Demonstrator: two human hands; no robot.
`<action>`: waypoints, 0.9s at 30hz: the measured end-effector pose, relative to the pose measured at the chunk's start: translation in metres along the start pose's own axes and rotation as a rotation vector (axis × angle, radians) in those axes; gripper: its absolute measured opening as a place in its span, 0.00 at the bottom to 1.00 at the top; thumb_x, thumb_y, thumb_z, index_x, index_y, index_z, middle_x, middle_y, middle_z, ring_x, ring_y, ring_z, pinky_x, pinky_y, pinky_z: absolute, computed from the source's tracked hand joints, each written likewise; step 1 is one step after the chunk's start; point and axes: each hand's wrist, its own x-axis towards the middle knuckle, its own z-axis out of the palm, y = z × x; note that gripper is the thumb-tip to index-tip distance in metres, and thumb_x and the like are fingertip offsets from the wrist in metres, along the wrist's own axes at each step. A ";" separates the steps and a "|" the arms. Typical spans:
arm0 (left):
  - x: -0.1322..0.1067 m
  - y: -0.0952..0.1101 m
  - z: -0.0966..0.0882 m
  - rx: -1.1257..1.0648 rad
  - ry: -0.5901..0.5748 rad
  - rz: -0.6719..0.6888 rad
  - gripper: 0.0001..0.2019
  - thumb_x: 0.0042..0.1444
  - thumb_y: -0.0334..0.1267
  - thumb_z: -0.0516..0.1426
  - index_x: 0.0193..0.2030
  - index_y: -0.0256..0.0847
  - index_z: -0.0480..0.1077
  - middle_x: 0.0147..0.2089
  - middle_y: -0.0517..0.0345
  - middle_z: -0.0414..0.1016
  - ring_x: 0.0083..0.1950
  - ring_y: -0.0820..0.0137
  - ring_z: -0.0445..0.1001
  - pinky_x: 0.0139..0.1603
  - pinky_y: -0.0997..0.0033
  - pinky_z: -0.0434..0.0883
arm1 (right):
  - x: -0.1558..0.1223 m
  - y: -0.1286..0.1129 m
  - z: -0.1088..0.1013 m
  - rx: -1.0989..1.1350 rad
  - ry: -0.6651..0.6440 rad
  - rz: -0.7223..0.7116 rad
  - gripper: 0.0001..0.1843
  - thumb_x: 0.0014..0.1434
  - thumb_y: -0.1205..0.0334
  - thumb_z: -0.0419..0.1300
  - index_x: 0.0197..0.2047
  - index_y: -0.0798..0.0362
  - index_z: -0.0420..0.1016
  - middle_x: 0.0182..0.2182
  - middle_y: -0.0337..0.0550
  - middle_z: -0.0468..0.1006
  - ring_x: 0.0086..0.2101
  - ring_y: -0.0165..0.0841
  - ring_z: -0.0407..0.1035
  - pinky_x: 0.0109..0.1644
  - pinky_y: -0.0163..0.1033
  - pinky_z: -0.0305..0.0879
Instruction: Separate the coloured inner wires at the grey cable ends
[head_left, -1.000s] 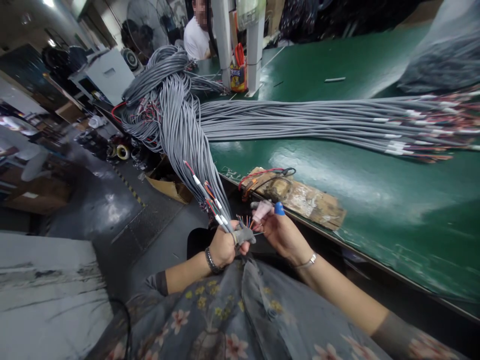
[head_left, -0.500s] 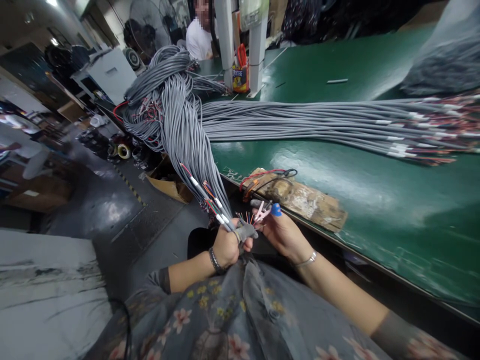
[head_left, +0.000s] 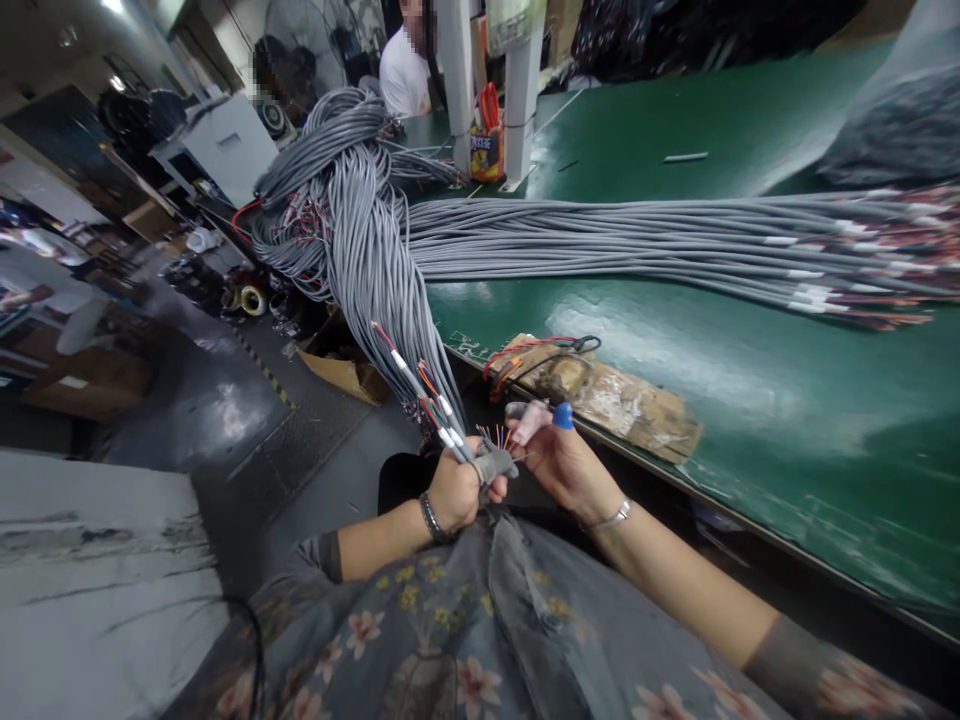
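Grey cables [head_left: 459, 455] with white sleeves near their stripped ends run into my left hand [head_left: 456, 492], which is closed around them. Grey covering wraps a digit of that hand. Thin coloured wires [head_left: 497, 437], some orange, fan out just above its fingers. Close on their right is my right hand [head_left: 561, 468], with a blue cover on one digit and grey and pinkish covers on others. Its fingertips are smeared, so whether they grip a wire cannot be made out. Behind my left hand hangs a thick grey cable bundle [head_left: 375, 240] over the table edge.
More grey cables [head_left: 600, 238] lie lengthwise along the green table [head_left: 787, 400]. A worn wooden block [head_left: 622, 405] with red and black leads sits at the near edge. Posts and a yellow-red box [head_left: 486, 155] stand behind. Across the table is a person [head_left: 403, 75] in white.
My right fingers have shifted slightly beside the wire ends, and their pinkish part is now blurred. My left hand keeps its hold on the cables. The whole view has moved slightly.
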 end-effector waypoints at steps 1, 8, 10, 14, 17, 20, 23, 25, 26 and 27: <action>-0.001 0.000 -0.001 -0.009 -0.001 0.005 0.18 0.34 0.51 0.64 0.19 0.37 0.67 0.12 0.63 0.64 0.13 0.79 0.59 0.15 0.77 0.55 | -0.001 -0.001 0.000 0.009 -0.013 0.021 0.26 0.38 0.34 0.66 0.26 0.49 0.76 0.25 0.40 0.79 0.23 0.31 0.68 0.25 0.35 0.65; -0.007 0.001 -0.002 -0.055 0.039 0.029 0.19 0.34 0.53 0.64 0.19 0.38 0.66 0.11 0.63 0.62 0.13 0.79 0.58 0.15 0.76 0.55 | -0.007 -0.005 0.000 -0.069 -0.001 -0.021 0.20 0.46 0.42 0.67 0.32 0.50 0.79 0.25 0.39 0.77 0.24 0.29 0.67 0.26 0.33 0.66; -0.007 0.000 -0.001 -0.063 0.053 0.048 0.20 0.35 0.53 0.64 0.19 0.38 0.65 0.12 0.64 0.62 0.14 0.79 0.58 0.16 0.76 0.55 | -0.008 -0.005 -0.001 -0.088 0.006 -0.036 0.19 0.46 0.44 0.68 0.32 0.51 0.79 0.24 0.38 0.75 0.24 0.28 0.66 0.26 0.33 0.66; -0.003 -0.002 0.002 -0.049 0.076 0.053 0.20 0.36 0.53 0.64 0.20 0.38 0.65 0.13 0.64 0.63 0.14 0.79 0.59 0.16 0.77 0.56 | -0.009 -0.004 -0.002 -0.096 0.006 -0.022 0.21 0.45 0.42 0.68 0.32 0.52 0.78 0.24 0.39 0.75 0.23 0.28 0.65 0.25 0.33 0.66; -0.002 -0.001 0.003 -0.039 0.087 0.044 0.20 0.35 0.54 0.64 0.20 0.38 0.66 0.13 0.64 0.63 0.14 0.79 0.59 0.16 0.77 0.56 | -0.007 -0.002 -0.002 -0.084 0.018 -0.038 0.20 0.43 0.42 0.68 0.29 0.51 0.78 0.24 0.39 0.75 0.23 0.28 0.65 0.25 0.33 0.66; -0.001 -0.002 0.003 -0.028 0.076 0.051 0.20 0.36 0.54 0.64 0.20 0.38 0.66 0.13 0.64 0.63 0.14 0.79 0.59 0.16 0.77 0.57 | -0.005 -0.001 -0.003 -0.050 0.031 -0.025 0.22 0.41 0.40 0.69 0.28 0.50 0.78 0.24 0.39 0.76 0.24 0.29 0.67 0.25 0.33 0.66; -0.001 -0.005 0.002 -0.007 0.068 0.059 0.20 0.37 0.53 0.64 0.20 0.38 0.66 0.13 0.64 0.64 0.14 0.79 0.59 0.16 0.77 0.57 | -0.003 0.000 -0.004 -0.029 0.053 -0.013 0.21 0.39 0.41 0.70 0.29 0.49 0.79 0.26 0.38 0.78 0.26 0.29 0.69 0.27 0.33 0.68; 0.000 -0.008 0.001 0.005 0.066 0.062 0.19 0.38 0.52 0.64 0.20 0.38 0.66 0.13 0.63 0.64 0.14 0.79 0.60 0.16 0.78 0.58 | -0.003 0.000 -0.004 -0.026 0.066 -0.018 0.19 0.41 0.42 0.70 0.29 0.48 0.80 0.26 0.38 0.79 0.27 0.29 0.70 0.29 0.33 0.69; 0.000 -0.008 0.001 0.007 0.066 0.064 0.19 0.39 0.52 0.63 0.20 0.38 0.66 0.13 0.63 0.64 0.14 0.79 0.60 0.16 0.78 0.58 | -0.003 0.000 -0.004 -0.026 0.071 -0.020 0.19 0.42 0.42 0.69 0.29 0.48 0.80 0.27 0.38 0.79 0.27 0.29 0.70 0.30 0.33 0.70; 0.001 -0.009 0.001 0.008 0.067 0.066 0.18 0.39 0.51 0.64 0.20 0.38 0.66 0.13 0.63 0.64 0.14 0.79 0.60 0.16 0.78 0.58 | -0.003 0.000 -0.004 -0.025 0.075 -0.022 0.18 0.43 0.42 0.69 0.29 0.48 0.80 0.27 0.38 0.79 0.27 0.29 0.70 0.30 0.34 0.70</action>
